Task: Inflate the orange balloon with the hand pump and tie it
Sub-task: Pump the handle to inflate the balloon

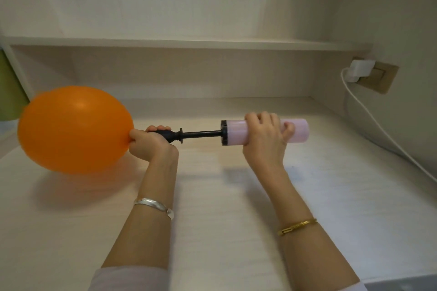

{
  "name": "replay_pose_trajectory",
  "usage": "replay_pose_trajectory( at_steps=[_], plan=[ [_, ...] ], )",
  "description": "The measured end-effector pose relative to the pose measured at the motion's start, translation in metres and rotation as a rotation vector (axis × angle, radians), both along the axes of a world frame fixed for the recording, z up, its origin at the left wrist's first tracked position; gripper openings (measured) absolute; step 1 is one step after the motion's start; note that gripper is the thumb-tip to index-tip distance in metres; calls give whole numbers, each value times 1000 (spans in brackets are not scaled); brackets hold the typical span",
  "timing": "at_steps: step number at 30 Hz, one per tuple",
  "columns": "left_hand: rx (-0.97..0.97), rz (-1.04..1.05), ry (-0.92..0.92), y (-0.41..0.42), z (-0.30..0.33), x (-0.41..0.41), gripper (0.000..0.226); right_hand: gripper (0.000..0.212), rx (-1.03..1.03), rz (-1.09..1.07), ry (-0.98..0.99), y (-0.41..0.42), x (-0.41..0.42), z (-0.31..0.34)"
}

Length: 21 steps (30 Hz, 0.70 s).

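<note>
At the far left, the orange balloon (75,129) is already swollen to a plump oval and hangs in the air just above the pale desk (212,231), casting a soft shadow there; it looks well filled, though whether it has reached its intended size cannot be judged from here. Its neck meets the left hand (149,143), whose fingers are curled tight around the black nozzle end of the hand pump (264,132), pinching the balloon's mouth against it so that no air slips out. The neck itself is hidden inside that grip. A silver bangle (155,205) sits on the left wrist. Moving right, the black shaft of the pump stands exposed between the two hands, which suggests the pump is partly drawn out in mid-stroke. Further right, the right hand (266,134) wraps its fingers and thumb around the pink barrel, gripping it firmly; a gold bracelet (296,227) circles that wrist. At the far right a white charger (360,69) is plugged into a wall socket, its cable trailing down. So the inflating appears well advanced, perhaps near its end; what remains is any last strokes, slipping the neck off the nozzle without losing air, and tying the knot, which is not yet begun.
</note>
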<state>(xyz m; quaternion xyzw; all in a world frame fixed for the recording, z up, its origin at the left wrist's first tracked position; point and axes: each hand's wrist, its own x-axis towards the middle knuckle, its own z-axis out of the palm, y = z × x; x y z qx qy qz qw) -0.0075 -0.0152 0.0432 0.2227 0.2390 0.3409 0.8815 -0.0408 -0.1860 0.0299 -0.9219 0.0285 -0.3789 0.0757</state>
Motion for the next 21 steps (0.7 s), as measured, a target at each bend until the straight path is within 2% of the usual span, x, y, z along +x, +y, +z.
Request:
replay_pose_trajectory(
  at_steps=[7, 15, 21],
  plan=[
    [8, 4, 23, -5, 0, -1, 25, 45, 10, -71, 33, 0, -1, -2],
    [41, -19, -18, -23, 0, -3, 27, 44, 11, 59, 9, 45, -3, -11],
    [19, -5, -11, -1, 4, 1, 25, 42, 30, 27, -35, 14, 0, -3]
  ],
)
